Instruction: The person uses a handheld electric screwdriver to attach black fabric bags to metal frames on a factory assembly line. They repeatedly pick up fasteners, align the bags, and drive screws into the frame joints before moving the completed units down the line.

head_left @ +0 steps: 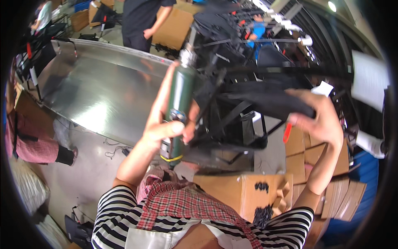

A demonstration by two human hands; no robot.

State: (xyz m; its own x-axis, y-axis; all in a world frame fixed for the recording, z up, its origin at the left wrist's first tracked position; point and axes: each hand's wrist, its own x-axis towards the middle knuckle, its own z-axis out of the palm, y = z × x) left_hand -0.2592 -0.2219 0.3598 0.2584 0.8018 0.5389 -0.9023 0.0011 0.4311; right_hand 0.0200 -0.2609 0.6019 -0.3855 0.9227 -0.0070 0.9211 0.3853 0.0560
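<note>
My left hand [159, 129] is wrapped around a dark green power screwdriver [181, 91] with a silver upper end and a yellow band near its bottom. The tool stands roughly upright in front of my chest. On the right, my right hand [323, 118] grips the end of a black fabric-covered piece [269, 101], thumb below and fingers above. That piece belongs to a black tubular frame with straps [236, 114], partly blurred, right beside the screwdriver. A small red part [287, 133] hangs below my right fingers.
A shiny metal-topped table [103, 91] spans the left. An open cardboard box [232, 189] with small black parts sits below the frame. Flattened cardboard [327, 166] lies at right. Another person in dark clothes [143, 20] stands behind the table; someone in pink [37, 143] is at far left.
</note>
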